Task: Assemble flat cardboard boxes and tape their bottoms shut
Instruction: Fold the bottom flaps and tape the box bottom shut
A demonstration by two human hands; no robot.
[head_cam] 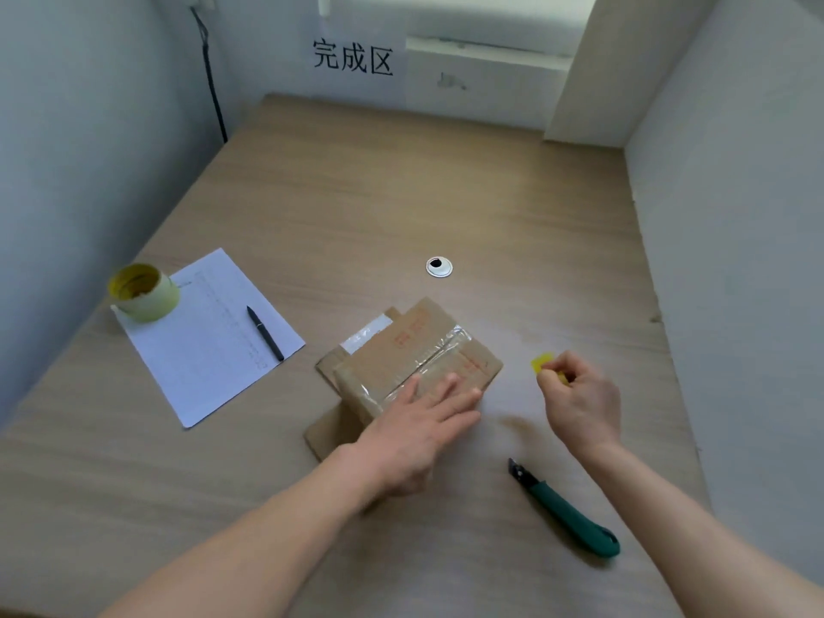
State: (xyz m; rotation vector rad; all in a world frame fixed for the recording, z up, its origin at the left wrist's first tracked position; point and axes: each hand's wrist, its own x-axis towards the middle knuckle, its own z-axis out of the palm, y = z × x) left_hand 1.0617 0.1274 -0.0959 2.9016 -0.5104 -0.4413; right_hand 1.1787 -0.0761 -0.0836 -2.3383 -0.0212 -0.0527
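The cardboard box (pixel 414 350) stands bottom-up on the desk (pixel 512 202), directly under and ahead of the left hand (pixel 417 432), which lies flat and open on the box's near end with the fingers spread along the strip of clear tape (pixel 434 356). That taped seam is the box's long axis, and it runs away from the left palm, forward and toward the right-hand side, so the hand points nearly along it. The right hand (pixel 579 405) is off the box, just beside its right edge and apart from it, closed in a pinch on a small yellow piece (pixel 541 363) that I cannot identify for certain; it may be a scraper or a tape scrap. The left hand is plainly the nearer, already touching the cardboard, and the seam looks covered end to end, so I judge the taping of this bottom is nearly finished and what remains is pressing the tape down along that axis. A green utility knife (pixel 568 512) lies behind the right hand, near the wrist. The tape roll (pixel 142 292) sits well away, far out beyond the left hand on a sheet of paper (pixel 209 341), with a black pen (pixel 265 333) between it and the box.
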